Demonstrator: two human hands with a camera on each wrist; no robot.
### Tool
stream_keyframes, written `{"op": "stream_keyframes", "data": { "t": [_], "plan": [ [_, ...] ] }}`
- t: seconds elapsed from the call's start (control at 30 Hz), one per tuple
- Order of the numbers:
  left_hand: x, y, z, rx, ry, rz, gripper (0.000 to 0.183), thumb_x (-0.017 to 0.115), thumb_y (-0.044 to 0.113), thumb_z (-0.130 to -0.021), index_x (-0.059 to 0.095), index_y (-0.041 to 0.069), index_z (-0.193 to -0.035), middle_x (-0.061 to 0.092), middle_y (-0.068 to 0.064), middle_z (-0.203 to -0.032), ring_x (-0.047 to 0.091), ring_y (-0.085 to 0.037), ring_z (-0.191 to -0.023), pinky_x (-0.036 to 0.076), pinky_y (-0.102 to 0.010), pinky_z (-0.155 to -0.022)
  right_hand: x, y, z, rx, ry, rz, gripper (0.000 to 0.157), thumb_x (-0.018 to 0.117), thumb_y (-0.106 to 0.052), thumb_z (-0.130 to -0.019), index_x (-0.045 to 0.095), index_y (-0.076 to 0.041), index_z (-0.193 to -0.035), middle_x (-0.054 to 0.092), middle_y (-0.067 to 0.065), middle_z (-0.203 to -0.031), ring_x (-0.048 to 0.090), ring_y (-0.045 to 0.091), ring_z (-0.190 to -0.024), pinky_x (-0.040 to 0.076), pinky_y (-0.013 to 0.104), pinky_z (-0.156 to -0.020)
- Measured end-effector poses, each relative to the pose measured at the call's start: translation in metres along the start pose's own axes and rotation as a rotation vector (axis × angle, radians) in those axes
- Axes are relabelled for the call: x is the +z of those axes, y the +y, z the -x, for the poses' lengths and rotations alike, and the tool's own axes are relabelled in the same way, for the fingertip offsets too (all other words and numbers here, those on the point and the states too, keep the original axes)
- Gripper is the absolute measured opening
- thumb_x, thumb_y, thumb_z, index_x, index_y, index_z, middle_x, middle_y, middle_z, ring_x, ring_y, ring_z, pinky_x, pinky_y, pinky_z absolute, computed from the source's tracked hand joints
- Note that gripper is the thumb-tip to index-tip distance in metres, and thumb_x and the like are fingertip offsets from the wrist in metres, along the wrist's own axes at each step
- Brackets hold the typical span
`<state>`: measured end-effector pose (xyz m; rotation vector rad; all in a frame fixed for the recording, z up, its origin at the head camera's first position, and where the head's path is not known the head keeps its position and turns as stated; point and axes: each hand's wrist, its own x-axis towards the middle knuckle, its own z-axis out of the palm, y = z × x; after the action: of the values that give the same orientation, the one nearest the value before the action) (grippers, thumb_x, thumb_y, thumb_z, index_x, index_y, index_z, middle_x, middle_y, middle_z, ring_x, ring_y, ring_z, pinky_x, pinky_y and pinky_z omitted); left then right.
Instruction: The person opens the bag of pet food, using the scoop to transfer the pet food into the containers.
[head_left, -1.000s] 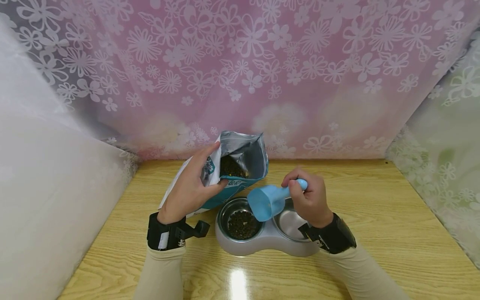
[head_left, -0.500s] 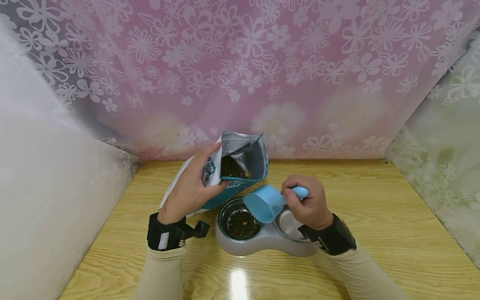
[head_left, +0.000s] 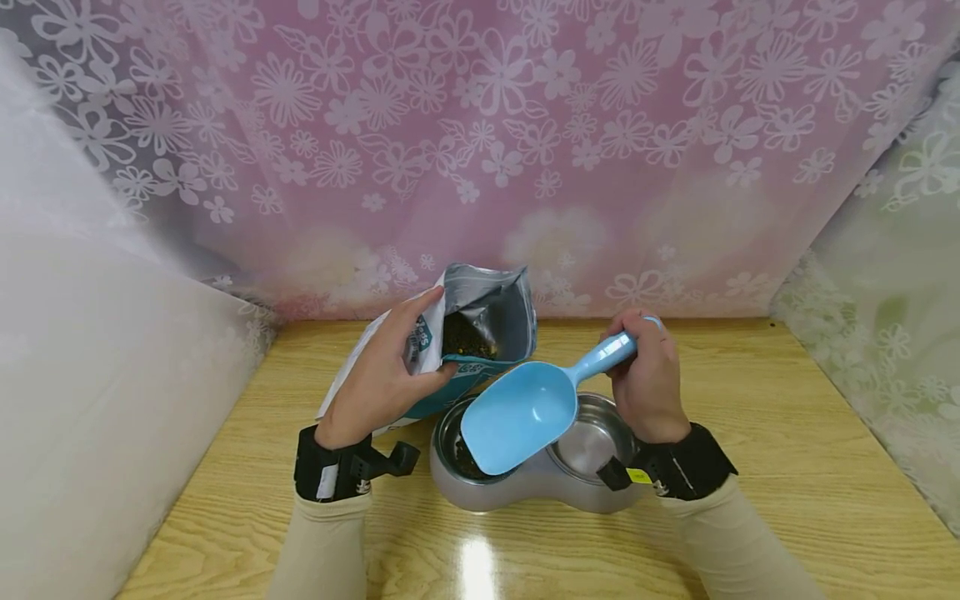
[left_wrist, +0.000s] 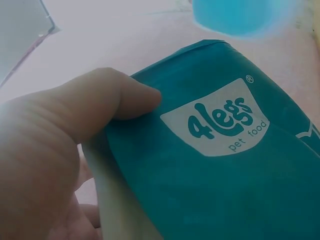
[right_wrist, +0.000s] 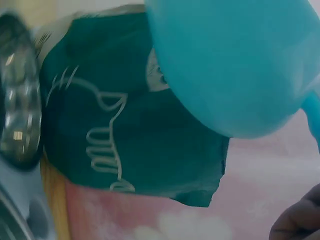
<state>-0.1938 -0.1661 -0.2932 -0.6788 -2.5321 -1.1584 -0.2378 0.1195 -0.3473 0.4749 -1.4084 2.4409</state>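
Note:
My left hand (head_left: 382, 367) grips the mouth of a teal and white pet food bag (left_wrist: 210, 185), thumb on the front and fingers on the other side. The bag leans with its silver-lined opening toward the right, and dark kibble (head_left: 467, 335) shows inside. In my right hand (head_left: 648, 379) is the handle of a light blue scoop (head_left: 525, 412), hollow side up with nothing in it. The scoop overlaps the left bowl (head_left: 444, 433) of a double pet feeder (head_left: 525, 492); some kibble shows past its edge. The right steel bowl (head_left: 592, 446) holds nothing visible.
A wooden table (head_left: 787, 467) carries the feeder and bag. A pink flowered curtain (head_left: 480, 167) hangs along its back, with a white sheet (head_left: 90, 375) on the left and a greenish one (head_left: 900, 333) on the right.
The scoop has turned from tipped over the left bowl to hollow side up, and my right hand has moved up and right. My left hand and the bag stay put.

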Motion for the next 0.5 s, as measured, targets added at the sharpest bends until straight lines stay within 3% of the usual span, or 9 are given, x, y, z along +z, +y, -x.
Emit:
{"op": "stream_keyframes", "data": {
  "t": [0.13,0.23,0.37,0.5],
  "plan": [
    [0.0004,-0.0001,0.0003,0.007,-0.002,-0.003,0.08,0.072,0.014,-0.085,0.028,0.01,-0.152,0.032,-0.008,-0.149,0.041,-0.026,-0.121,0.04,-0.042,-0.093,-0.0018,-0.0016,-0.0047,0.086,0.102,-0.135,0.03,0.038,-0.015,-0.103,0.054,-0.005,-0.08,0.049,0.002,-0.066,0.041,0.013,-0.052,0.034,0.022,-0.05],
    [0.0006,-0.0002,0.0005,0.01,-0.004,0.001,0.08,0.072,0.013,-0.085,0.028,0.01,-0.152,0.031,-0.007,-0.149,0.038,-0.026,-0.126,0.038,-0.042,-0.097,-0.0018,-0.0021,-0.006,0.091,0.185,-0.186,0.025,0.042,-0.02,-0.102,0.054,-0.006,-0.085,0.052,0.002,-0.066,0.044,0.013,-0.051,0.037,0.023,-0.052],
    [0.0008,0.0001,0.0003,0.006,-0.011,0.01,0.08,0.071,0.013,-0.085,0.028,0.01,-0.152,0.031,-0.008,-0.148,0.041,-0.026,-0.12,0.041,-0.042,-0.091,-0.0014,-0.0017,-0.0065,0.03,0.216,-0.215,0.023,0.046,-0.024,-0.101,0.053,-0.004,-0.096,0.059,0.006,-0.071,0.05,0.016,-0.055,0.041,0.024,-0.055],
    [0.0015,0.0012,0.0001,-0.002,-0.014,0.009,0.08,0.072,0.013,-0.085,0.028,0.01,-0.152,0.032,-0.009,-0.147,0.045,-0.027,-0.108,0.043,-0.041,-0.082,0.0,0.0008,-0.005,-0.09,0.167,-0.164,0.023,0.047,-0.023,-0.102,0.052,0.0,-0.102,0.061,0.01,-0.075,0.055,0.017,-0.056,0.042,0.025,-0.055]
  ]
}}
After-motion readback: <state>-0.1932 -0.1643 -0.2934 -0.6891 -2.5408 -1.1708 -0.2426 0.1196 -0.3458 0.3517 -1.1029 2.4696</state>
